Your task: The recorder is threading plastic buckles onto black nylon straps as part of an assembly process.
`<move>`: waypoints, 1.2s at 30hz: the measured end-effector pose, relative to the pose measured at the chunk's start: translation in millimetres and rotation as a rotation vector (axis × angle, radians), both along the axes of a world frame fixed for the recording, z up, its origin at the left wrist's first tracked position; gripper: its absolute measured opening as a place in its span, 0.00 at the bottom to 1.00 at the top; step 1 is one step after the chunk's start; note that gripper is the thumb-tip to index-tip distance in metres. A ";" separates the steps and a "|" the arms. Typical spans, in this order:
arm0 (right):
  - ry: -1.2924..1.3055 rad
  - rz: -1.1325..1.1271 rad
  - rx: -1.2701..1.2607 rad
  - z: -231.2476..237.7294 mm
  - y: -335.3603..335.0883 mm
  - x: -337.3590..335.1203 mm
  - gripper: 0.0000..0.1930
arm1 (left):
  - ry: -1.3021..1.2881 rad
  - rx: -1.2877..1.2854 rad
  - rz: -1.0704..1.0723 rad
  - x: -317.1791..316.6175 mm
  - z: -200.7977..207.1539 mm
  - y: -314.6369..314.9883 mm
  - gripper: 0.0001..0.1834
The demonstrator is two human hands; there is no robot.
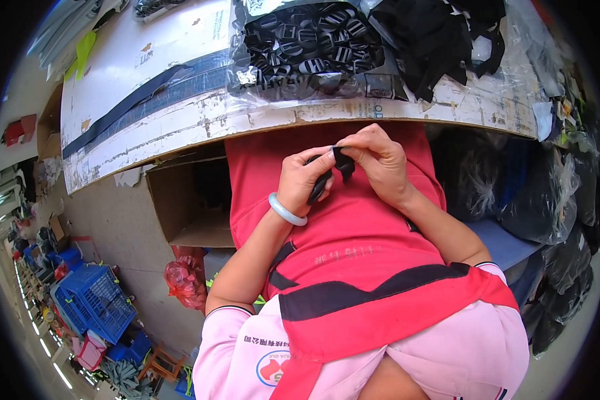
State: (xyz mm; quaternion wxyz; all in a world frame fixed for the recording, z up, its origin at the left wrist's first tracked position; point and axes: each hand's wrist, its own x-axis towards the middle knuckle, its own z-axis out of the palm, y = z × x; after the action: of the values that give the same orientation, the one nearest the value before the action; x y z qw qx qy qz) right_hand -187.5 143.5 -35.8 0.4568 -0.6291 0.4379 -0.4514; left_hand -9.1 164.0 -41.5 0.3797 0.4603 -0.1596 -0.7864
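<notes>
Above my red-aproned lap, close to the table's front edge, both hands work on one black strap point(345, 167). My left hand point(301, 181) is closed round part of it, with a darker bundled length showing under the fingers. My right hand point(382, 163) pinches the upper end between thumb and fingertips, right beside the left thumb. A short piece hangs down between the hands. Whether a buckle is threaded on it I cannot tell, since the fingers cover that spot. Just beyond lies an open clear bag of black plastic buckles point(311, 43).
The worn, cardboard-covered table point(200, 113) spans the far side, with a long dark strip point(127, 100) on its left. Black fabric pieces point(423, 40) lie at right. Below stand an open cardboard box point(180, 207) and plastic-bagged dark goods point(533, 193). Blue crates point(97, 300) stand at left.
</notes>
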 end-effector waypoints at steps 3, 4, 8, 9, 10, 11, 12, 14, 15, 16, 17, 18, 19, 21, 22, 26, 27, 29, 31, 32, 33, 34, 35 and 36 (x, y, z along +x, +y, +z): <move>-0.227 0.004 0.145 25.4 7.4 -1.6 0.07 | -0.142 -0.080 0.039 -2.9 5.2 -2.4 0.12; -0.362 0.035 0.287 36.8 10.1 -1.9 0.06 | -0.226 -0.156 0.090 -3.5 5.0 -2.5 0.11; -0.379 0.032 0.322 46.6 11.3 -1.6 0.06 | -0.386 -0.324 0.143 -5.1 3.4 -5.3 0.09; -0.263 0.036 0.382 48.3 10.9 -1.9 0.06 | -0.386 -0.324 0.143 -4.7 3.2 -5.1 0.09; -0.146 0.039 0.441 48.8 10.6 -2.0 0.06 | -0.425 -0.360 0.136 -3.7 3.2 -4.5 0.09; -0.145 0.037 0.441 46.6 9.8 -2.5 0.06 | -0.462 -0.395 0.127 -3.7 3.4 -3.3 0.09; -0.154 0.038 0.552 41.6 7.6 -3.0 0.06 | -0.460 -0.395 0.124 -4.6 3.0 -1.8 0.09; -0.146 0.036 0.670 34.1 5.9 -3.0 0.11 | -0.539 -0.533 0.118 -6.2 1.9 1.3 0.08; -0.148 0.036 0.671 34.1 5.5 -2.2 0.11 | -0.540 -0.532 0.117 -6.1 2.3 1.6 0.08; -0.171 0.031 0.680 34.7 5.0 -0.9 0.12 | -0.620 -0.651 0.090 -6.0 3.5 1.6 0.08; -0.194 0.025 0.685 34.8 3.4 0.1 0.13 | -0.699 -0.774 0.062 -6.3 3.9 -0.2 0.08; -0.196 0.023 0.681 32.0 3.2 1.5 0.13 | -0.694 -0.833 0.099 -6.5 3.4 -2.1 0.09; -0.256 0.038 0.658 27.0 3.8 3.2 0.13 | -0.695 -0.839 0.096 -5.5 2.1 -2.7 0.09; -0.317 0.047 0.629 23.7 4.0 3.6 0.14 | -0.660 -0.960 0.083 -1.3 -1.6 -2.2 0.11; -0.350 0.066 0.658 23.8 4.2 3.5 0.15 | -0.651 -1.000 0.081 1.0 -2.7 -2.8 0.11; -0.363 0.171 0.814 19.5 -4.4 -10.2 0.11 | -0.645 -1.008 0.013 8.5 4.1 2.3 0.11; -0.326 0.256 0.907 17.9 -8.3 -14.1 0.10 | -0.641 -1.015 0.007 9.7 7.3 4.4 0.11; -0.300 0.273 0.938 16.8 -10.4 -15.9 0.10 | -0.606 -0.958 -0.074 11.9 13.1 8.9 0.11; -0.256 0.377 0.861 11.9 -9.2 -15.8 0.10 | -0.605 -0.985 -0.087 13.0 13.4 10.3 0.10; -0.178 0.385 0.833 18.1 -10.1 -16.4 0.09 | -0.576 -0.947 -0.095 13.6 13.6 11.5 0.10; -0.179 0.386 0.830 16.4 -9.1 -15.1 0.09 | -0.547 -0.909 -0.102 14.2 14.5 12.6 0.10; -0.132 0.338 0.602 12.7 -7.8 -13.1 0.08 | -0.520 -0.833 -0.114 16.3 16.9 14.0 0.10; -0.083 0.286 0.375 10.0 -6.7 -12.3 0.07 | -0.519 -0.834 -0.114 17.0 19.9 14.8 0.10; -0.083 0.285 0.374 8.3 -6.5 -12.4 0.07 | -0.514 -0.819 -0.133 17.4 22.3 15.6 0.10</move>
State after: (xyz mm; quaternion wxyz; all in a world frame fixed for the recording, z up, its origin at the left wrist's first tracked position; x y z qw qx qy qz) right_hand -199.9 137.0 -27.5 0.6421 -0.5700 0.4015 -0.3188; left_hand 8.4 179.6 -19.2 0.4266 0.4413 -0.5737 -0.5423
